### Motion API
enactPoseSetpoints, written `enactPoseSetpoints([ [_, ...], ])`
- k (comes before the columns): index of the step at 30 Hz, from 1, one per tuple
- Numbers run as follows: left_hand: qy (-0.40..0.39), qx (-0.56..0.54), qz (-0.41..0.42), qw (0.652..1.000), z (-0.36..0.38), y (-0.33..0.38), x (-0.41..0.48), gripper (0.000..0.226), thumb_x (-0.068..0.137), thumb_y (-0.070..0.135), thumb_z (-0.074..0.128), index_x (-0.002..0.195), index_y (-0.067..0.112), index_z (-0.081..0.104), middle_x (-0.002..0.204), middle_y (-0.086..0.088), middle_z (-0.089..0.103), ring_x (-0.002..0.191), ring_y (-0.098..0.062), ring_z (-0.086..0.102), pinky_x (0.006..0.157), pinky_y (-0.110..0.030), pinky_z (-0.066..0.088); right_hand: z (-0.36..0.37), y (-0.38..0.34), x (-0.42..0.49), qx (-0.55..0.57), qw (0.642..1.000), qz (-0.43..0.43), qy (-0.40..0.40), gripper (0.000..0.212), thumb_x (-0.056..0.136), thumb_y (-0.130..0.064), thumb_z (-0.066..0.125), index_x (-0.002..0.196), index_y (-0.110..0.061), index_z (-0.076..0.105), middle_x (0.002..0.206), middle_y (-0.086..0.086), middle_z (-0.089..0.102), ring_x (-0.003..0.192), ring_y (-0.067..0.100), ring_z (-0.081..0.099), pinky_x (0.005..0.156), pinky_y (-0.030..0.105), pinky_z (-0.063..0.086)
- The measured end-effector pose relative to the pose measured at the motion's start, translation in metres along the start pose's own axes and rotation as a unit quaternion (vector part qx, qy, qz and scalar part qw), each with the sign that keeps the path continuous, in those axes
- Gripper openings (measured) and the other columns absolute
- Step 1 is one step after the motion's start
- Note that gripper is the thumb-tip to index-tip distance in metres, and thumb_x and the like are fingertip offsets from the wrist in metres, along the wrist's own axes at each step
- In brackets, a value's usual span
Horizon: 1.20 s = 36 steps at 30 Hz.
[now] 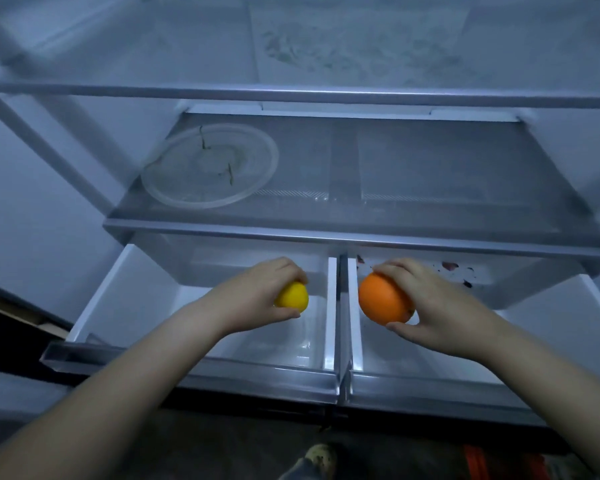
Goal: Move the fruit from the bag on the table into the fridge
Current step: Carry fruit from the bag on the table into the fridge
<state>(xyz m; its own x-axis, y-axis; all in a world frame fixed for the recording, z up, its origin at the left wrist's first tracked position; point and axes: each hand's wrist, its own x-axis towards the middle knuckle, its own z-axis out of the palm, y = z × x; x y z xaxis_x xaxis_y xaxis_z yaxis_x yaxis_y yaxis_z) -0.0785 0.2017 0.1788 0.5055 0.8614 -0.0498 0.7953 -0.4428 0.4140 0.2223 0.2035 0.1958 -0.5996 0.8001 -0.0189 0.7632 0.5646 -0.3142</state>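
Hidden or unclear: the near side of the lemon (292, 296) is covered by the fingers holding it, and the right side of the orange (383, 299) sits behind the palm; whether either fruit touches a drawer floor cannot be told
Cut off: both forearms run out of the bottom corners; the upper shelf (291, 93) shows only its front edge, and the pale printed sheet behind it is too blurred to read
Left hand (257, 296): closed around the lemon, thumb on the near side, fingers over the top
Right hand (433, 306): gripping the orange, thumb under it, fingers curled over its far side
Lemon: inside the left drawer (125, 289), toward its right wall
Orange: inside the right drawer (534, 327), at its left side, just beside the divider
Drawers: both pulled open toward the near side, white inside, clear fronts; dark reddish specks lie at the far end of the right one
Glass shelf (430, 174): directly above the drawers, carrying a round clear plate (174, 199) on its left half with a few thin green scraps on it
Fridge: dim, bluish light, white walls left and right
Floor: dark, with a shoe (321, 457) at the near edge and something orange-red at the bottom right, too cropped to identify
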Motion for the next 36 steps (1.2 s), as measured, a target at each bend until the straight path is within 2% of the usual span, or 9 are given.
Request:
enactPoseSetpoints([
  [4,-0.088,0.011,-0.004,0.996,0.011,-0.011,0.019,0.044,0.081,0.036,0.068,0.12,0.025,0.05,0.117,0.007,0.05,0.105,-0.012,0.048,0.084,-0.028,0.041,0.012,0.012,0.015,-0.024,0.996,-0.023,-0.079,0.078,0.078,-0.048,0.068,0.141,-0.034,0.024,0.14,-0.011,0.024,0.12,0.012,0.038,0.083,0.018,0.036],
  [9,-0.171,0.069,0.016,0.983,0.025,-0.027,0.039,0.051,0.082,0.04,0.066,0.126,0.023,0.049,0.124,0.002,0.048,0.109,-0.018,0.051,0.088,-0.036,0.044,0.031,0.029,0.028,-0.028,0.988,-0.035,-0.146,0.075,0.075,-0.05,0.07,0.134,-0.033,0.028,0.136,-0.01,0.029,0.116,0.013,0.042,0.086,0.03,0.049],
  [15,-0.217,0.069,0.044,0.973,0.039,-0.037,0.049,0.051,0.08,0.037,0.069,0.124,0.021,0.05,0.122,0.0,0.052,0.109,-0.019,0.05,0.087,-0.036,0.044,0.048,0.038,0.033,-0.068,0.98,-0.049,-0.178,0.074,0.079,-0.047,0.067,0.138,-0.024,0.029,0.137,-0.003,0.036,0.12,0.014,0.039,0.093,0.028,0.042],
  [23,-0.235,0.056,0.035,0.97,0.066,-0.044,0.043,0.051,0.081,0.035,0.069,0.125,0.021,0.048,0.125,0.0,0.052,0.111,-0.02,0.05,0.086,-0.033,0.045,0.064,0.044,0.027,-0.058,0.979,-0.045,-0.192,0.077,0.078,-0.053,0.066,0.138,-0.027,0.026,0.139,-0.004,0.035,0.121,0.016,0.041,0.089,0.029,0.045],
  [31,-0.227,0.056,0.023,0.972,0.068,-0.047,0.042,0.051,0.083,0.038,0.066,0.128,0.023,0.047,0.126,0.001,0.051,0.11,-0.02,0.05,0.085,-0.03,0.043,0.066,0.052,0.03,-0.015,0.983,0.004,-0.182,0.08,0.072,-0.052,0.073,0.134,-0.032,0.027,0.138,-0.007,0.038,0.118,0.014,0.044,0.087,0.028,0.045],
  [36,-0.229,0.077,0.017,0.97,0.056,-0.04,0.044,0.06,0.085,0.046,0.061,0.137,0.025,0.039,0.135,0.002,0.043,0.118,-0.019,0.047,0.092,-0.035,0.044,0.052,0.045,0.031,0.001,0.984,0.034,-0.177,0.086,0.075,-0.055,0.069,0.142,-0.031,0.02,0.147,-0.007,0.028,0.125,0.015,0.039,0.09,0.027,0.042],
])
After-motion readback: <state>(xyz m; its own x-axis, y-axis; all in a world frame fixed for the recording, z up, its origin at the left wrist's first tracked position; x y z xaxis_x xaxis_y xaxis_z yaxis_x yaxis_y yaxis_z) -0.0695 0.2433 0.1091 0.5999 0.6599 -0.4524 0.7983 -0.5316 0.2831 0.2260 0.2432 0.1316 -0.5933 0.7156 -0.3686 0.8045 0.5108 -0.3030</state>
